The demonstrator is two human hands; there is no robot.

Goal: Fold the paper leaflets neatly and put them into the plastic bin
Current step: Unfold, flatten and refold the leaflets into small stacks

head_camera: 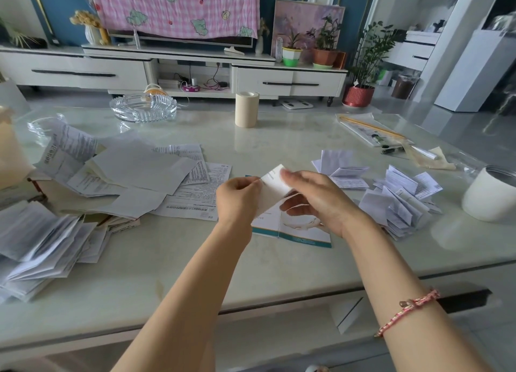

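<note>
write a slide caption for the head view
Left hand and right hand hold a small white paper leaflet mid-fold above a pale glossy table, loose printed sheets left, folded leaflets right.

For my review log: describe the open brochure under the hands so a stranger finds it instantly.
On the pale table, look near the middle, beneath the left hand and right hand. The brochure lies open and flat there. Unlike the black-and-white leaflets around it, it has a teal border.
</note>
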